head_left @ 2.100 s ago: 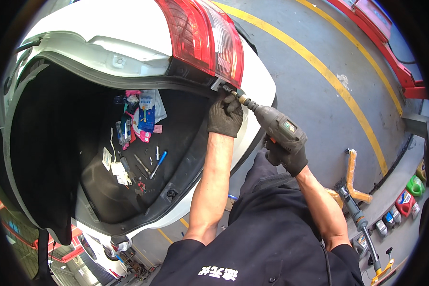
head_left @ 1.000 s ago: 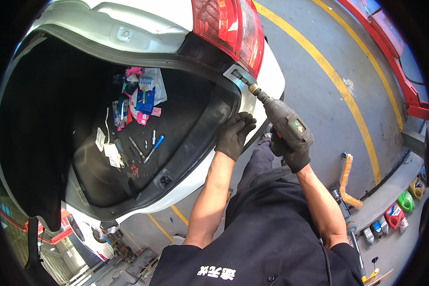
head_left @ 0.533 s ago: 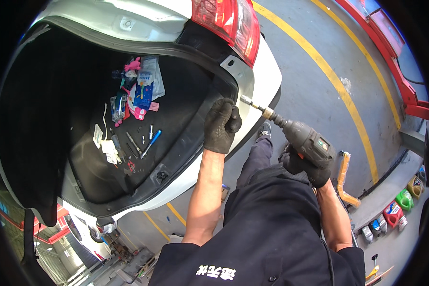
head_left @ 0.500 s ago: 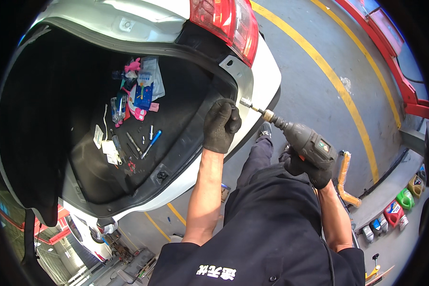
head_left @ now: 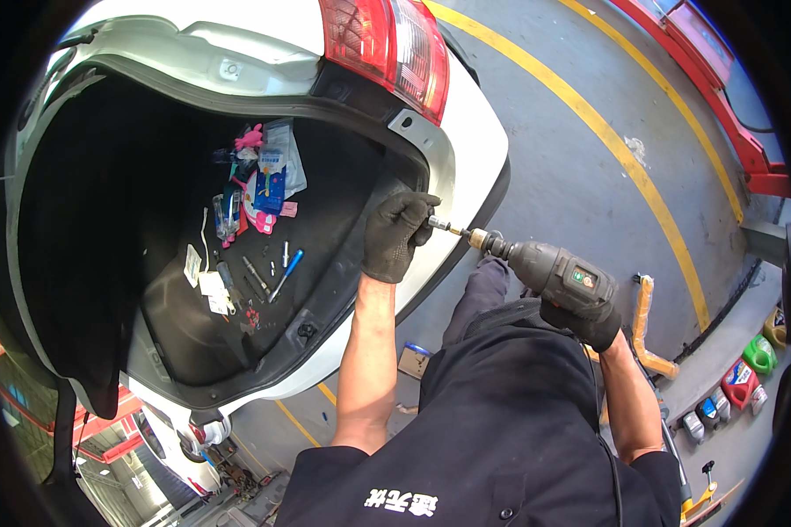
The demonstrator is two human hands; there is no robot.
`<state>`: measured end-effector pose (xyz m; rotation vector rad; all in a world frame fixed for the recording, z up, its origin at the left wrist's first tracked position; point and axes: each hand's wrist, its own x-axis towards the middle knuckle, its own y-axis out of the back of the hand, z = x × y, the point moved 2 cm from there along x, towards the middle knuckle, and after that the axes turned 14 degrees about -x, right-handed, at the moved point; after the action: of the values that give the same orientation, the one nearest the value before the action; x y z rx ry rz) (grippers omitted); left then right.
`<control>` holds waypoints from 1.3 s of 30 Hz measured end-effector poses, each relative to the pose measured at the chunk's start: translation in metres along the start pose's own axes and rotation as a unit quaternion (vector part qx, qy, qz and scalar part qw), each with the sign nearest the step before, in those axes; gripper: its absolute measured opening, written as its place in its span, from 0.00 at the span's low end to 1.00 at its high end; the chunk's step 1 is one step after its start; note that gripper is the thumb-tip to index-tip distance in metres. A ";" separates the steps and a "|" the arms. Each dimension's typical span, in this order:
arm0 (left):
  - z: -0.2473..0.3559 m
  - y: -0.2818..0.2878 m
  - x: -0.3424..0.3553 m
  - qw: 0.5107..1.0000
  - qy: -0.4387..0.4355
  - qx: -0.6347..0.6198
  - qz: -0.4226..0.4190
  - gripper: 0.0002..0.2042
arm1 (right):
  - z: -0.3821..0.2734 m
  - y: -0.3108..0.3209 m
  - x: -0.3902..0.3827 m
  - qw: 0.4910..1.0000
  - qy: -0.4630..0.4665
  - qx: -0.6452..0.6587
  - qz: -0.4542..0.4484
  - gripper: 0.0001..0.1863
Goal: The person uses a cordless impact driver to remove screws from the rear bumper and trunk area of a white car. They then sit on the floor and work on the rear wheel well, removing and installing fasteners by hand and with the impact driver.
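Black-gloved, my right hand (head_left: 593, 323) is wrapped round the handle of a dark power drill (head_left: 549, 270). The drill lies level, its nose toward the left, and a silver socket (head_left: 439, 223) sits at the end of its bit. My left hand (head_left: 390, 237), gloved too, is closed right at the socket's tip, with thumb and fingers bunched together. Whatever those fingers pinch is hidden or too small to name. Both hands are over the rear edge of a white car (head_left: 470, 140), beside its open trunk (head_left: 343, 167).
In the trunk lie a blue-handled tool (head_left: 286, 275), small sockets (head_left: 285, 254), plastic packets (head_left: 277, 158) and a pink toy (head_left: 249, 138). A red-and-clear tail light (head_left: 387, 53) is ahead. Right of me stand a wrapped orange-yellow bar (head_left: 643, 325) and several oil jugs (head_left: 741, 384).
The drill has moved left and swung more level, bringing its socket against my left fingers. My left hand has turned toward the socket. The whole view has shifted slightly.
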<state>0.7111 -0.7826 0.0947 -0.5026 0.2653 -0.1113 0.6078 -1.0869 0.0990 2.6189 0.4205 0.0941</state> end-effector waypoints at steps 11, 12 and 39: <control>-0.014 0.012 0.006 0.996 0.083 -0.032 -0.003 0.13 | 0.007 -0.017 0.013 0.999 -0.017 0.039 -0.022 0.20; -0.018 0.015 0.012 0.993 0.094 -0.067 0.001 0.13 | 0.012 -0.019 0.015 0.999 0.046 -0.023 0.008 0.20; -0.086 0.040 0.112 0.893 0.146 -0.383 0.188 0.09 | 0.058 -0.107 0.074 0.979 0.050 -0.089 0.176 0.21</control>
<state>0.7967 -0.8069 -0.0225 -1.2138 0.7072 0.3174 0.6561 -1.0004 -0.0030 2.4893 -0.0235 0.3654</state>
